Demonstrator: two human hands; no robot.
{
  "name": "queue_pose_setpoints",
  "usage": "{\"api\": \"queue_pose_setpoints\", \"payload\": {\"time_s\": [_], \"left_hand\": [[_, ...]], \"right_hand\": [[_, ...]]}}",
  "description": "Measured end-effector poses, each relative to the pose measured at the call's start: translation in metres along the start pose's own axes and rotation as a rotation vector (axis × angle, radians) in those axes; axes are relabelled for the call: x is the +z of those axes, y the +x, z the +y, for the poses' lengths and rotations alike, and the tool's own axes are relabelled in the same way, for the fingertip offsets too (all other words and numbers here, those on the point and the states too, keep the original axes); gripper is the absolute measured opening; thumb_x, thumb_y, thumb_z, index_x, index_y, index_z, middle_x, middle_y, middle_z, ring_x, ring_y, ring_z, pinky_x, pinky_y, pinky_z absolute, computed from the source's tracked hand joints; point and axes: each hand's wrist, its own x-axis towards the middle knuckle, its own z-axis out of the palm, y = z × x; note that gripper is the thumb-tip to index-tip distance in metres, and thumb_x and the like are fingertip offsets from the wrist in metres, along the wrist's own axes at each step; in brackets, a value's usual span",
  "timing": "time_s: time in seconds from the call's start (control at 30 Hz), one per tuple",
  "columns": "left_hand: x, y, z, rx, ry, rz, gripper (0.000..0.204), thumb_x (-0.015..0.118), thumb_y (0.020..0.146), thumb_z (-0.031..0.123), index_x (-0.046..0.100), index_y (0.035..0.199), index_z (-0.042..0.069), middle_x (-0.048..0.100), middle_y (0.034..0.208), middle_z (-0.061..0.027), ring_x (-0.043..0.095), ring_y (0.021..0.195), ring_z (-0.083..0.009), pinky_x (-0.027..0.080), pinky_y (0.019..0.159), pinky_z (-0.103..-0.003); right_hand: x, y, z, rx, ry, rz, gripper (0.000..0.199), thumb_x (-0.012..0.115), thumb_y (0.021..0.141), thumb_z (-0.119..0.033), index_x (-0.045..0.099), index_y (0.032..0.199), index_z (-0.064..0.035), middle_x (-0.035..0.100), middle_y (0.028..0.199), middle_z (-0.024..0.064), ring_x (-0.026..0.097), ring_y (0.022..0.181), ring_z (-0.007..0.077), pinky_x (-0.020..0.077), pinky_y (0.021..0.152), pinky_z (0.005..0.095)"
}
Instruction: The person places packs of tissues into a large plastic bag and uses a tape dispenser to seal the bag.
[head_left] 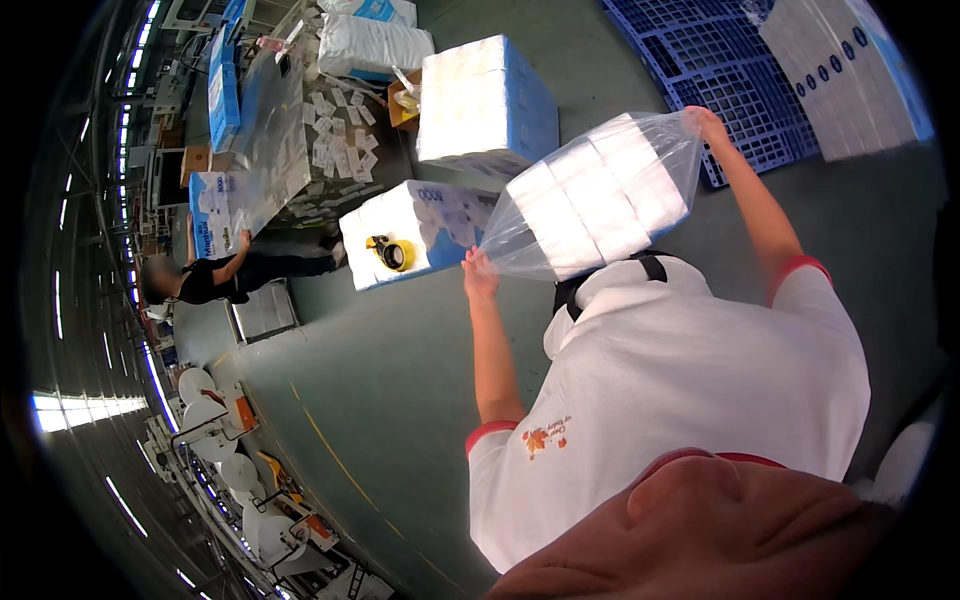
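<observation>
Between my hands stands a clear plastic bag (pixel 672 150) around a block of white tissue packs (pixel 592 200) with blue on its lower side. My left hand (pixel 480 274) pinches the bag's left corner, pulled out beside the packs. At the far right corner, my right hand (pixel 708 126) grips the film with closed fingers. The film is stretched between both hands over the packs. Left of my left hand sits another wrapped bundle of tissue packs (pixel 365 215). On top of that bundle lies a yellow and black tape dispenser (pixel 390 253).
Another tall bundle (pixel 465 100) stands ahead, beside a small cardboard box (pixel 403 108). Loose labels (pixel 340 135) cover part of a table, near white sacks (pixel 370 48). A co-worker (pixel 225 275) holds a blue-white pack at left. A blue pallet (pixel 690 60) lies at far right, with stacked packs (pixel 840 85) nearby.
</observation>
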Motion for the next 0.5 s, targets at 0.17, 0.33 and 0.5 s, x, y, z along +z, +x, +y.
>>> {"api": "queue_pose_setpoints", "payload": {"time_s": [0.17,0.33,0.5], "left_hand": [[-0.005,-0.016,0.007,-0.025,0.087,-0.102,0.044,0.028,0.097,0.041,0.035,0.130,0.014,0.041,0.136,0.0038,0.034,0.128,-0.0171,0.025,0.105,-0.038],[-0.007,-0.011,0.016,-0.032,0.100,-0.123,0.043,0.032,0.096,0.041,0.037,0.128,0.012,0.041,0.137,-0.0004,0.033,0.129,-0.0179,0.025,0.104,-0.036],[-0.003,-0.025,0.033,0.415,0.328,0.049,0.033,0.041,0.095,0.032,0.049,0.115,0.006,0.054,0.112,-0.0041,0.047,0.103,-0.0136,0.035,0.087,-0.028]], "right_hand": [[0.004,-0.026,-0.010,-0.032,0.006,0.059,0.028,0.048,0.091,-0.019,0.058,0.112,-0.0047,0.064,0.100,0.0039,0.061,0.086,0.0133,0.0486,0.074,0.0260],[0.003,-0.024,-0.013,-0.032,-0.056,0.090,0.027,0.048,0.089,-0.014,0.060,0.111,-0.0041,0.064,0.101,0.0056,0.061,0.086,0.0128,0.0485,0.074,0.0256],[0.003,-0.034,-0.025,-0.438,-0.193,0.457,0.028,0.050,0.087,-0.007,0.055,0.114,-0.0018,0.062,0.104,0.0068,0.060,0.090,0.0129,0.0468,0.076,0.0236]]}}
